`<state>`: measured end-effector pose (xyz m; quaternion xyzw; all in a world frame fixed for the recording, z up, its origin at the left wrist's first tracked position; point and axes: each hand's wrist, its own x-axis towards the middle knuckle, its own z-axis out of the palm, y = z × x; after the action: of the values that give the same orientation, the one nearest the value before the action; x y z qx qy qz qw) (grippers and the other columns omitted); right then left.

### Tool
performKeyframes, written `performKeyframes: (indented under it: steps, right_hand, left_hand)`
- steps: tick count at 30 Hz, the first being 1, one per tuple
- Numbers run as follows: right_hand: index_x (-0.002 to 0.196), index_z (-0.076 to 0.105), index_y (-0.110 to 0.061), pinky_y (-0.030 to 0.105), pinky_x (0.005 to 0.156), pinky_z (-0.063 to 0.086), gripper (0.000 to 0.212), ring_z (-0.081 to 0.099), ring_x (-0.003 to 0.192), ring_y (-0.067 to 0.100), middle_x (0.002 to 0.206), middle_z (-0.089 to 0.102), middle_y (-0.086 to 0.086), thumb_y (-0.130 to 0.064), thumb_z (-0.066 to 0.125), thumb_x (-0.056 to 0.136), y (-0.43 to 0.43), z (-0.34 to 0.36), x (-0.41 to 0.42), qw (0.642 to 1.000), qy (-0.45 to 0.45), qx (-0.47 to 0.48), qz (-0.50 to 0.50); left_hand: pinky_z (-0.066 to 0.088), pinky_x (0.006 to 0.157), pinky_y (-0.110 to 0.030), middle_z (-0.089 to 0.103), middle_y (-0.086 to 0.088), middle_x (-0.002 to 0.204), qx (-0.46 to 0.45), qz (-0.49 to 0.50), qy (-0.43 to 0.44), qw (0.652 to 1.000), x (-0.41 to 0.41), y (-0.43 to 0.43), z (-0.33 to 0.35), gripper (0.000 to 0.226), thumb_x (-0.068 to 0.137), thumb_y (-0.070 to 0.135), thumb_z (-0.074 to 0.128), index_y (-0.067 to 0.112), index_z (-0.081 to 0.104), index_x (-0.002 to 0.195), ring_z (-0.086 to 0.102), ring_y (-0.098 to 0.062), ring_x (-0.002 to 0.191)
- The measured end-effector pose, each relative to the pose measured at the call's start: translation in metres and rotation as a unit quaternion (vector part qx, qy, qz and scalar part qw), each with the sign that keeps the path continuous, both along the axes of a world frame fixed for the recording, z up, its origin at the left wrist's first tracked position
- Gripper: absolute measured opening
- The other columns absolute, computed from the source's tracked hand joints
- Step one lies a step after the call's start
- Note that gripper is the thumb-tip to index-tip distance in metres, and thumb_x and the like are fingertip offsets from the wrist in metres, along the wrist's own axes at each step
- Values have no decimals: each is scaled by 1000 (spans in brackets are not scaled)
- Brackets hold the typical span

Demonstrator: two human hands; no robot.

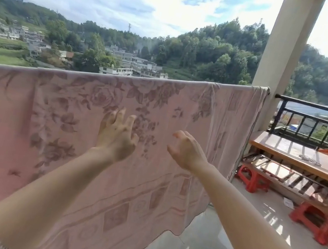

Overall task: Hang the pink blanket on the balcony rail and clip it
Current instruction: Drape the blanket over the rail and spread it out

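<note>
The pink blanket [182,106] with a darker rose pattern hangs spread over the balcony rail, covering it from the left edge to the pillar. Its lower hem reaches the floor tiles. My left hand [116,134] is raised in front of the blanket's middle, fingers spread, at or just off the cloth. My right hand [186,150] hovers beside it, fingers curled apart, holding nothing. No clip shows on the blanket or in either hand.
A cream pillar [283,46] stands at the blanket's right end. Beyond it runs a black metal railing [317,107]. A wooden bench [302,156] stands at right with two red plastic stools [253,179] below it. Grey tiles [205,246] cover the floor.
</note>
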<state>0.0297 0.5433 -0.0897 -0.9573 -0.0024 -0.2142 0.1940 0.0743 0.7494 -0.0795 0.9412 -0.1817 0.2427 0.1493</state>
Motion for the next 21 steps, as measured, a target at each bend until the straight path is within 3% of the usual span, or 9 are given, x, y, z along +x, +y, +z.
performKeyframes:
  steps: [8,13,16,21]
  right_hand:
    - [136,43,-11,39,104,40,52,44,128,23,139,47,5,-31,54,90,-162,-34,38,993,65,28,-92]
    - [128,48,-7,42,101,42,44,49,120,27,130,52,10,-28,52,90,-274,-35,89,985,104,26,-138]
    - [134,44,-8,42,103,41,48,48,122,27,133,50,10,-28,52,90,-341,-31,122,979,112,27,-167]
    - [133,44,-9,38,101,42,49,48,123,27,133,50,10,-29,55,89,-441,-37,169,973,121,23,-196]
  left_hand:
    - [9,117,-42,11,-12,158,44,-73,62,994,79,-174,-38,62,91,34,40,20,19,148,7,-28,145]
    - [11,118,-40,13,-12,157,36,-139,63,988,143,-297,-54,58,90,31,40,19,25,145,9,-28,144]
    - [12,117,-40,13,-13,157,26,-167,71,983,179,-374,-56,57,89,29,39,18,28,144,8,-27,144]
    - [28,109,-42,26,-11,150,38,-209,63,975,221,-494,-55,52,87,25,42,17,35,138,19,-27,138]
